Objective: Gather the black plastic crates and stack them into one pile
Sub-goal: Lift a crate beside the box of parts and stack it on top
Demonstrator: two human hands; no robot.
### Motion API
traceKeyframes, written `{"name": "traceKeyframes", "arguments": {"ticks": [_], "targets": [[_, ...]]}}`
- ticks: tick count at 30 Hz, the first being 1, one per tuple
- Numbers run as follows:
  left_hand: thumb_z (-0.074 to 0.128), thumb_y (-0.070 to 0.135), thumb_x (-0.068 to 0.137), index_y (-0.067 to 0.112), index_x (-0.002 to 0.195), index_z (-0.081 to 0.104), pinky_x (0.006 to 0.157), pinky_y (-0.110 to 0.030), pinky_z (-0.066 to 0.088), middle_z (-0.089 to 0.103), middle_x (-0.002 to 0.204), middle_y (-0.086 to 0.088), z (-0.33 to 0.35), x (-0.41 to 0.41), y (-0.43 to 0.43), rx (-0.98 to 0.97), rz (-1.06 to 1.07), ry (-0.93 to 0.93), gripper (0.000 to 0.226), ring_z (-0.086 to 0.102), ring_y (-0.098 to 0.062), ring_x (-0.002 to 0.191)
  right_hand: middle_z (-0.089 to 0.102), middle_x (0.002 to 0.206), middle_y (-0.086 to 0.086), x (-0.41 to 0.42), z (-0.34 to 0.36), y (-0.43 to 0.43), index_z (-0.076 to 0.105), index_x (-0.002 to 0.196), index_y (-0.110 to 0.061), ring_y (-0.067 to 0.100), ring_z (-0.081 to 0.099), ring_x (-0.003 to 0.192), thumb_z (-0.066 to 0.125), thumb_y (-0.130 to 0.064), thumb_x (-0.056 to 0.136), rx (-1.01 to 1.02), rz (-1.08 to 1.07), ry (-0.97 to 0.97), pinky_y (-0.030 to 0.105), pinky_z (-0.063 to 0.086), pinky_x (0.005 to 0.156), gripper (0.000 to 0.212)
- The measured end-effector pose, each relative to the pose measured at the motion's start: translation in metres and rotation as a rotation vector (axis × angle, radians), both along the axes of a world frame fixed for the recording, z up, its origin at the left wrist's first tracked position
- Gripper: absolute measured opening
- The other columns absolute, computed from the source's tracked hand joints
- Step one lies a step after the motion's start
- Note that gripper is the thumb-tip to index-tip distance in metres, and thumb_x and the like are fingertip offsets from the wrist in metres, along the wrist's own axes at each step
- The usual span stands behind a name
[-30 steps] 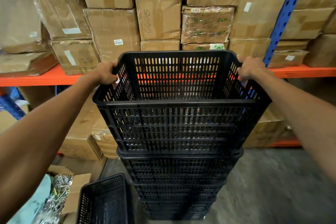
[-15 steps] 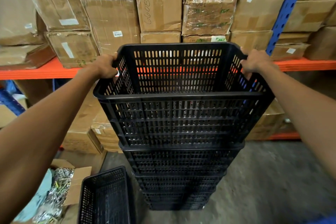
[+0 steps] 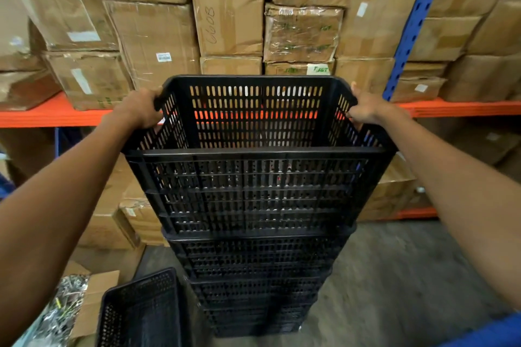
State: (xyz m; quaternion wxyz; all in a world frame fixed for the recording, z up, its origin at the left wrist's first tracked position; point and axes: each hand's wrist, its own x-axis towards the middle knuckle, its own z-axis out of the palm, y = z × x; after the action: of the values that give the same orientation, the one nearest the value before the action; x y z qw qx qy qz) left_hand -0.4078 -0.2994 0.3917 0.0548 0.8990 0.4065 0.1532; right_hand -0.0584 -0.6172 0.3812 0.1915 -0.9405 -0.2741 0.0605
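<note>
Crate tops the pile upright, empty, long axis left-right, left hand and right hand fingers clamped on its far rim corners.

Both hands' grip on top crate rim, crate pile below

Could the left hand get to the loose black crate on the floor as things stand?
Probably not yet: the left hand grips the top crate rim. Once released, the loose crate lies open below-left, nothing covering it.
</note>
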Motion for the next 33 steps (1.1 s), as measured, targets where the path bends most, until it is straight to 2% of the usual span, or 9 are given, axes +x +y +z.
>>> {"name": "traceKeyframes", "arguments": {"ticks": [4,10,15,17,20,24,26,28,33], "targets": [[0.07,0.019,0.075,0.015,0.122,0.055,0.086,-0.045,0.052,0.065,0.111,-0.022,0.006,0.002,-0.007,0.094,0.019,0.128,0.049,0.063,-0.039,0.103,0.037,0.152,0.02,-0.002,-0.002,-0.001,0.01,0.155,-0.026,0.038,0.04,0.136,0.057,-0.026,0.083,-0.053,-0.021,-0.073,0.041,0.039,0.109,0.086],[0.08,0.036,0.069,0.016,0.12,0.057,0.083,-0.043,0.053,0.065,0.112,-0.019,0.012,0.006,-0.008,0.171,0.065,0.216,0.059,0.063,-0.037,0.104,0.043,0.143,0.021,-0.005,0.0,-0.006,0.042,0.139,-0.004,0.036,0.04,0.134,0.061,-0.037,0.087,-0.022,0.066,-0.248,0.04,0.037,0.107,0.064],[0.081,0.046,0.063,0.016,0.11,0.064,0.065,-0.034,0.049,0.069,0.093,-0.013,0.011,0.004,-0.011,0.266,0.026,0.108,0.058,0.062,-0.027,0.077,0.046,0.146,0.018,-0.011,0.003,-0.007,0.033,0.148,-0.009,0.037,0.042,0.134,0.061,-0.036,0.09,0.015,0.119,-0.24,0.041,0.038,0.107,0.069],[0.08,0.047,0.065,0.014,0.114,0.061,0.073,-0.038,0.056,0.07,0.094,-0.016,0.009,0.003,-0.012,0.279,-0.007,0.119,0.062,0.067,-0.032,0.084,0.038,0.153,0.014,-0.012,0.005,-0.01,0.028,0.15,-0.01,0.035,0.036,0.14,0.063,-0.039,0.089,0.025,0.124,-0.186,0.04,0.033,0.111,0.077],[0.074,0.048,0.073,0.009,0.134,0.048,0.088,-0.041,0.053,0.064,0.119,-0.019,0.009,0.004,-0.011,0.28,-0.043,0.311,0.077,0.063,-0.036,0.106,0.004,0.164,0.004,-0.014,0.005,-0.012,0.009,0.155,-0.01,0.026,0.014,0.15,0.066,-0.049,0.084,-0.121,0.21,-0.108,0.037,0.02,0.12,0.099],[0.063,0.043,0.084,0.006,0.153,0.004,0.12,-0.04,0.021,0.003,0.162,-0.013,-0.001,0.006,-0.007,0.068,-0.053,0.373,0.098,0.018,-0.03,0.148,-0.015,0.163,-0.004,-0.013,-0.002,-0.011,-0.004,0.155,-0.013,0.024,0.018,0.15,0.063,-0.057,0.081,-0.256,0.206,-0.18,0.038,0.025,0.119,0.11],[0.062,0.039,0.086,0.006,0.152,-0.006,0.122,-0.042,0.01,-0.011,0.162,-0.011,-0.009,0.001,-0.004,0.043,-0.07,0.362,0.1,0.001,-0.028,0.15,-0.017,0.163,-0.006,-0.014,-0.004,-0.009,-0.007,0.155,-0.015,0.026,0.026,0.147,0.062,-0.059,0.081,-0.298,0.193,-0.235,0.041,0.033,0.115,0.111],[0.059,0.034,0.088,0.005,0.152,-0.005,0.122,-0.045,0.005,-0.009,0.162,-0.012,-0.014,0.0,-0.001,0.051,-0.081,0.321,0.095,-0.004,-0.029,0.15,-0.017,0.163,-0.005,-0.015,-0.007,-0.008,-0.009,0.155,-0.016,0.028,0.03,0.145,0.062,-0.061,0.08,-0.337,0.185,-0.305,0.042,0.038,0.111,0.113],[0.055,0.028,0.091,0.002,0.152,-0.004,0.121,-0.043,0.001,-0.007,0.162,-0.014,-0.017,0.003,0.004,0.078,-0.082,0.298,0.088,-0.007,-0.029,0.15,-0.014,0.163,-0.002,-0.019,-0.006,-0.008,-0.011,0.154,-0.015,0.027,0.018,0.149,0.059,-0.068,0.077,-0.359,0.161,-0.306,0.042,0.031,0.115,0.117]]}}
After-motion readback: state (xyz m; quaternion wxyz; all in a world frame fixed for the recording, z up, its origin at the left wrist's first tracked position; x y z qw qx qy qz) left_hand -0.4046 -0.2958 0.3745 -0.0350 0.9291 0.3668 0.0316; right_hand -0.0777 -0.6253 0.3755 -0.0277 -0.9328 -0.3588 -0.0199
